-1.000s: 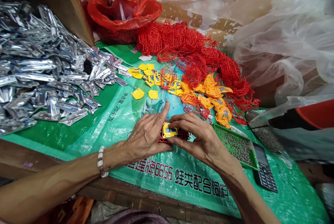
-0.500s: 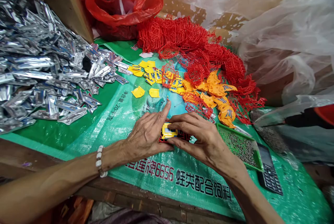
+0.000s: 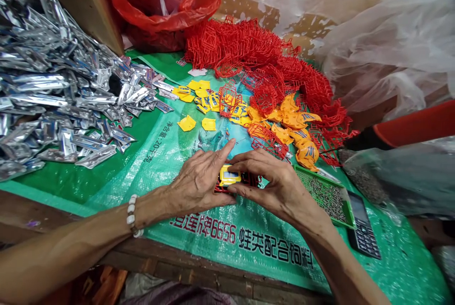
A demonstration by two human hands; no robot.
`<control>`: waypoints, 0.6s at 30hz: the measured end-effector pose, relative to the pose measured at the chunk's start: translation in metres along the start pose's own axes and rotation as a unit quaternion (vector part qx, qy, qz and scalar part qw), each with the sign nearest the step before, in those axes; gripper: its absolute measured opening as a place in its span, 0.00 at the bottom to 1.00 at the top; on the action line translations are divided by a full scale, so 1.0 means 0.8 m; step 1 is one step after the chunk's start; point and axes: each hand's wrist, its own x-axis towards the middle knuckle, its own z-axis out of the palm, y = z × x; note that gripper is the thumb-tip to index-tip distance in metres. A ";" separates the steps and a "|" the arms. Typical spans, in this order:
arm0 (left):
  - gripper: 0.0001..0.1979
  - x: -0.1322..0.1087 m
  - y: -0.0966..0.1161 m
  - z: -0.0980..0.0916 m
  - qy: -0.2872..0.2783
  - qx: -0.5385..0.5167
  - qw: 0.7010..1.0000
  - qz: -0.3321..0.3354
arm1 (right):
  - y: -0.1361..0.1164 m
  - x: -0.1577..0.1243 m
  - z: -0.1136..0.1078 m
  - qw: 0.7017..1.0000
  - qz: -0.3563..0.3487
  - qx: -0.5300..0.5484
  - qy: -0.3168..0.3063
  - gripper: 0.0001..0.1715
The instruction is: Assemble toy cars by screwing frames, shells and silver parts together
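Note:
Between my two hands, low over the green woven sheet (image 3: 142, 177), is a small toy car (image 3: 230, 176) with a yellow top and red frame parts around it. My left hand (image 3: 201, 177) grips its left side, the index finger stretched forward and the thumb along the near edge. The fingers and thumb of my right hand (image 3: 266, 177) pinch its right side; they cover much of the car. Just beyond my hands lie yellow roof pieces (image 3: 208, 124) and orange body pieces (image 3: 306, 153).
Red plastic frames (image 3: 245, 46) are heaped at the back, beside a red plastic bag (image 3: 167, 20). Silver pieces (image 3: 64, 91) pile up on the left. A green tray (image 3: 350, 207) of small screws and a keypad phone (image 3: 364, 224) are at right, below a red-and-black tool (image 3: 408, 127).
The red-and-black tool at the right shows further into view. Both hands keep their hold on the toy car, with little movement; the whole view has shifted slightly.

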 end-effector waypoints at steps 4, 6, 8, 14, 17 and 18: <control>0.28 0.000 0.000 -0.014 -0.020 -0.039 0.999 0.029 | 0.002 -0.007 0.008 0.997 0.060 0.025 0.033 0.18; 0.15 0.000 -0.002 -0.016 -0.027 -0.039 0.997 0.057 | 0.006 -0.012 0.013 0.992 0.084 0.068 0.058 0.25; 0.11 0.000 -0.006 -0.015 -0.024 -0.034 0.996 0.078 | 0.010 -0.017 0.018 0.987 0.083 0.118 0.068 0.33; 0.13 0.000 -0.015 -0.009 0.020 -0.058 0.991 0.115 | 0.004 -0.033 0.016 0.983 0.084 0.130 0.100 0.44; 0.19 -0.001 -0.016 -0.008 0.021 -0.078 0.989 0.121 | -0.011 -0.073 -0.023 0.977 0.090 0.021 0.190 0.26; 0.20 -0.001 -0.017 -0.008 0.022 -0.077 0.989 0.123 | -0.014 -0.095 -0.044 0.966 0.100 -0.015 0.239 0.22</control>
